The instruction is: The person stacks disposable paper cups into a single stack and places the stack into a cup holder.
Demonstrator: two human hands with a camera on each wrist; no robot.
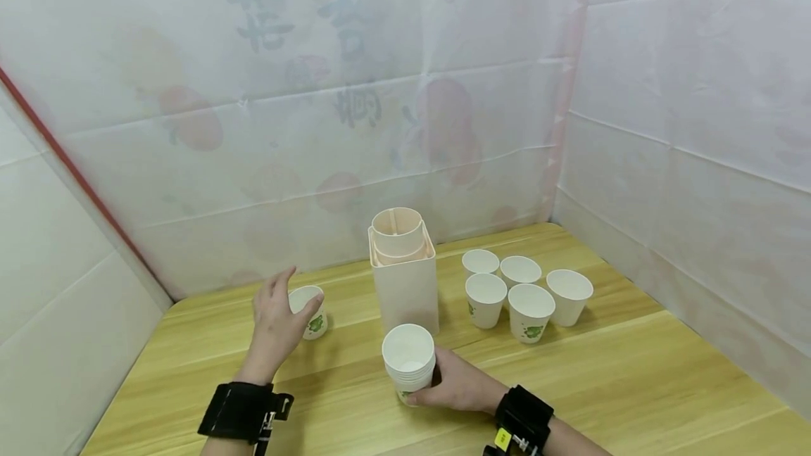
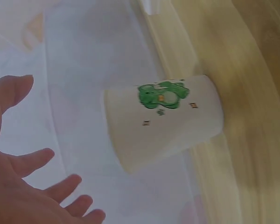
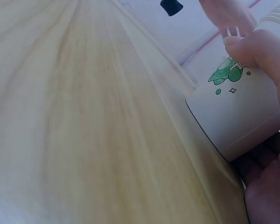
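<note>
In the head view my left hand [image 1: 276, 326] is beside a single white paper cup [image 1: 315, 327], which stands upright on the wooden table. The left wrist view shows that cup [image 2: 165, 128] with a green printed pattern, and the fingers [image 2: 64, 187] spread apart from it. My right hand [image 1: 465, 380] grips a stack of nested white paper cups [image 1: 408, 361] from its right side, mouths up. Seen from the right wrist, the stack's lowest cup [image 3: 247, 107] has its base right at the tabletop, with the thumb [image 3: 252, 49] across its side.
Behind the stack stands a tall pale pink square container [image 1: 407, 298] with a round cylinder [image 1: 398, 234] rising from its top. Several single paper cups [image 1: 531, 312] stand grouped on the right. Printed white sheets [image 1: 285, 160] hang along the table's back and sides.
</note>
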